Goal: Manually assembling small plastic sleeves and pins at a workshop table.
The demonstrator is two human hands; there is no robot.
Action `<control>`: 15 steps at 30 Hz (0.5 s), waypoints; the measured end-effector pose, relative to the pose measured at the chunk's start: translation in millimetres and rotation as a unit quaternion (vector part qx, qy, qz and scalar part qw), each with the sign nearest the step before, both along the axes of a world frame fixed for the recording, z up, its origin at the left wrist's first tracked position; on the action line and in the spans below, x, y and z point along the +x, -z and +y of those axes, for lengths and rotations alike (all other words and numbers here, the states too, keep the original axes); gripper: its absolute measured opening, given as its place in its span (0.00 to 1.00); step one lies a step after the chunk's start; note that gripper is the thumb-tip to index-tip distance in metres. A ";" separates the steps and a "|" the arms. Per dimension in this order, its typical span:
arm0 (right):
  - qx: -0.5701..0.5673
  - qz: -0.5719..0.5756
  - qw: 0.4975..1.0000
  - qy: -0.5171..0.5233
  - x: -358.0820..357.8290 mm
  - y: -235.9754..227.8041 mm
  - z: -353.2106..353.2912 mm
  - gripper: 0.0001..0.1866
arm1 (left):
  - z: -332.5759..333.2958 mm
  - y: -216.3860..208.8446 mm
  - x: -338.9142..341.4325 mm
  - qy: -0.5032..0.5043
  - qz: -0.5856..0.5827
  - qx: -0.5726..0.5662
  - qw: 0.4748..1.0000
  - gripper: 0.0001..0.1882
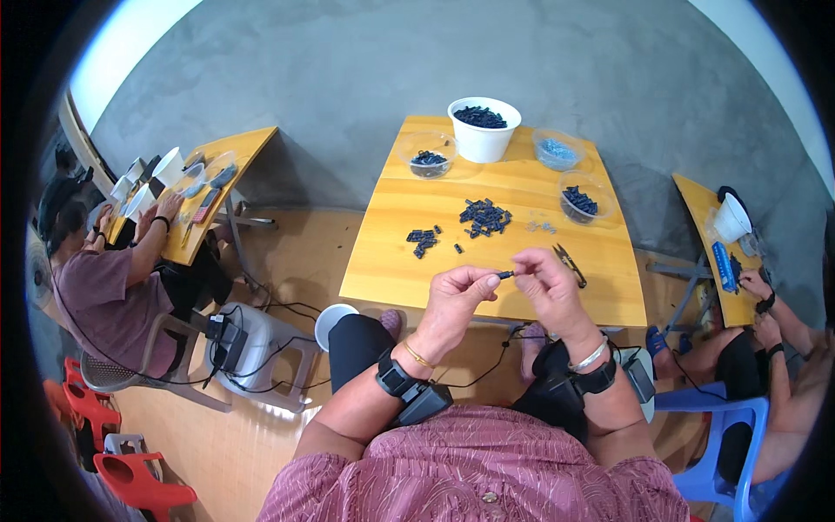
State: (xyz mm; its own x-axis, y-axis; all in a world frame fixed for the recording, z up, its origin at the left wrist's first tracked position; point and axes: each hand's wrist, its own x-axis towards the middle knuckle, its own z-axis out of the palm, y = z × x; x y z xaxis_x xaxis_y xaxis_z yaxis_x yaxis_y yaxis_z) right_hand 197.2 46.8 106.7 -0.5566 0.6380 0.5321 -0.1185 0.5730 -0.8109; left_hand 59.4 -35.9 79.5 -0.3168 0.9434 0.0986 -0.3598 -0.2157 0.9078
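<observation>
Over the near edge of the wooden table [374,261], my left hand [463,291] pinches a small black cylindrical part [504,275] between thumb and forefinger. My right hand [550,291] meets it from the other side, its thumb and finger closed at the part's end; whatever tiny piece they hold is too small to make out. Beyond my hands lies a loose pile of black parts [485,217], with a smaller cluster [423,241] to its left. Several tiny pale pieces [541,226] are scattered to the right. Thread snips [570,265] rest beside my right hand.
A white bucket [484,143] of black parts stands at the back. Clear tubs hold black parts [428,161], light-blue pieces [557,152] and more black parts [580,202]. A white bin [334,324] is below left. Other people work at a left table [248,152] and a right table [696,200].
</observation>
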 end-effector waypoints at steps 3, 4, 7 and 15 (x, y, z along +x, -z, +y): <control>0.109 -0.071 0.991 0.015 -3.9 6.9 -2.7 0.05 | -0.7 7.3 -1.3 0.013 0.011 -0.047 0.999 0.06; 0.115 -0.073 0.990 0.022 -2.6 10.5 2.9 0.05 | -1.0 10.2 -3.3 0.022 0.016 -0.083 0.996 0.07; 0.106 -0.082 0.983 0.129 3.9 23.9 33.6 0.04 | -1.1 26.5 -14.7 0.014 -0.019 -0.110 0.994 0.09; 0.342 -0.207 0.849 0.347 27.4 1.7 171.3 0.11 | 9.5 45.9 -28.8 -0.002 -0.002 -0.117 0.993 0.10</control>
